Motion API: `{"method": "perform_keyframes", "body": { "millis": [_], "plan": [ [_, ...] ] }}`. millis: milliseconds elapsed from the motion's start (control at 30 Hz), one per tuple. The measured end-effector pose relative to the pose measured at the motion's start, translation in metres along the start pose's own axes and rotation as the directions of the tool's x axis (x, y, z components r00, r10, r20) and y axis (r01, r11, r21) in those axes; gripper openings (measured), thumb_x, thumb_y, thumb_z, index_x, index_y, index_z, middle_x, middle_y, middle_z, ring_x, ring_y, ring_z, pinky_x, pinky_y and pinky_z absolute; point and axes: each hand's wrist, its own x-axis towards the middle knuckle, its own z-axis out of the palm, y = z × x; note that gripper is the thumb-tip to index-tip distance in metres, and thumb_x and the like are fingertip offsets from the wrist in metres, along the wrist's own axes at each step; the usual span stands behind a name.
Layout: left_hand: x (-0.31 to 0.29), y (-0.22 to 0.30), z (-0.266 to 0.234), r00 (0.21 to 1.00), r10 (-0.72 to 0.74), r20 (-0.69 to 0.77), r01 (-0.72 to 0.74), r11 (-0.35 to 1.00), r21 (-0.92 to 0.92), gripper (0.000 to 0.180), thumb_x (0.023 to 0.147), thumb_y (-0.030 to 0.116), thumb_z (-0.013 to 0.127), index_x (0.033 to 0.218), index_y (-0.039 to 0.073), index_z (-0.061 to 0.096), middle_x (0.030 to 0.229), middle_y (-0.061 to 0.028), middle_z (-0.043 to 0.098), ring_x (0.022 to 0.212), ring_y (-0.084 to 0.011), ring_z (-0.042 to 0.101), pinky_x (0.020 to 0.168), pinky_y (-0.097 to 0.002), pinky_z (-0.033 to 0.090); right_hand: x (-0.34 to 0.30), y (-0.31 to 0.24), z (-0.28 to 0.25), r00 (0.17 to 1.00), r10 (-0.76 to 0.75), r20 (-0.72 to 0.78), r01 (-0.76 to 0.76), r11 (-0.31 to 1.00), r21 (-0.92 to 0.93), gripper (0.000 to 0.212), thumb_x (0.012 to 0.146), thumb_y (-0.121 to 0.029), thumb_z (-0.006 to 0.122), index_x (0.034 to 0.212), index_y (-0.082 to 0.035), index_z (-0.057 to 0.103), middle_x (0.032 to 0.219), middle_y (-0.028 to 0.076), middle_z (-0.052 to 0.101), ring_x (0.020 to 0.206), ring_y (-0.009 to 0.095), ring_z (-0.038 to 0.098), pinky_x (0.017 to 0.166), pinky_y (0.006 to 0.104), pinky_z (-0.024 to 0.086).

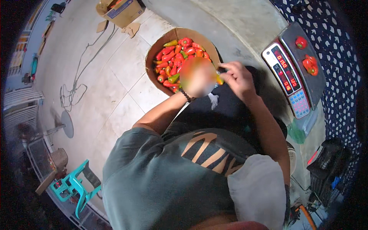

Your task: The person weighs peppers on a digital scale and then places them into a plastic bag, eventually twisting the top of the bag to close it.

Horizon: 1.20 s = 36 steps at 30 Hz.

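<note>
A round cardboard box (150,57) holds many red, orange, yellow and green peppers (168,57). My left hand (199,78) reaches over the box's near right side, a dark bead bracelet at its wrist. A blur covers that hand, so its fingers and anything in them are hidden. Just right of it, by the box's rim, my right hand (238,78) has thumb and fingers pinched together. A shiny, clear bit and something yellow show beside its fingertips. What the pinch holds is too small to make out.
On the right stands a digital scale (285,76), with a red pepper (301,42) and another red pepper (310,65) on its plate. A cardboard carton (122,13) sits at the far left. A cable (76,76) lies on the tiled floor. A turquoise plastic chair (78,188) is at lower left.
</note>
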Motion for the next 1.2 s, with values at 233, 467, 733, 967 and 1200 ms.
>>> {"method": "perform_keyframes", "body": {
  "millis": [233,467,733,967,1200],
  "plan": [
    [0.01,-0.046,-0.007,0.958,-0.128,0.256,0.28,0.602,-0.748,0.008,0.073,-0.001,0.048,0.075,0.003,0.055,0.069,-0.0036,0.057,0.062,-0.0165,0.056,0.055,-0.0279,0.044,0.004,0.025,-0.001,0.947,0.227,0.228,-0.274,0.941,0.2,0.023,0.078,-0.015,0.059,0.097,-0.001,0.06,0.089,0.013,0.061,0.081,0.024,0.061,0.073,0.0297,0.048],
    [0.024,-0.106,-0.037,0.901,-0.328,0.284,0.429,0.588,-0.686,0.031,0.083,0.018,0.044,0.105,0.001,0.057,0.093,-0.0107,0.063,0.076,-0.0195,0.061,0.069,-0.0299,0.049,0.01,0.041,-0.021,0.868,0.467,0.168,-0.436,0.556,0.707,0.03,0.082,-0.015,0.057,0.109,-0.002,0.053,0.101,0.011,0.058,0.089,0.018,0.058,0.074,0.0278,0.049],
    [0.069,-0.184,-0.09,0.927,-0.329,-0.179,0.367,0.703,0.61,0.037,0.077,0.035,0.05,0.094,0.005,0.063,0.108,-0.0203,0.056,0.104,-0.0341,0.051,0.084,-0.043,0.043,0.01,0.076,-0.016,0.87,0.351,0.347,-0.296,-0.191,0.936,0.024,0.088,-0.023,0.048,0.103,-0.005,0.053,0.088,0.008,0.055,0.076,0.02,0.054,0.065,0.0299,0.046],
    [0.097,-0.258,-0.123,0.701,-0.483,-0.526,0.695,0.296,0.655,0.034,0.078,0.019,0.05,0.109,0.007,0.055,0.118,-0.015,0.05,0.112,-0.0316,0.045,0.09,-0.041,0.04,0.016,0.067,-0.017,0.909,0.266,0.321,-0.291,-0.147,0.945,0.034,0.084,-0.023,0.055,0.113,-0.007,0.047,0.097,0.011,0.051,0.077,0.021,0.05,0.063,0.0293,0.047],
    [0.09,-0.246,-0.108,0.604,-0.42,-0.677,0.774,0.107,0.624,0.039,0.079,0.031,0.055,0.112,0.009,0.054,0.125,-0.012,0.045,0.116,-0.0288,0.042,0.089,-0.0404,0.041,0.018,0.064,-0.015,0.831,0.443,0.337,-0.282,-0.188,0.941,0.051,0.083,-0.019,0.059,0.126,-0.009,0.035,0.11,0.015,0.049,0.101,0.029,0.052,0.082,0.0433,0.049]
  ]
}}
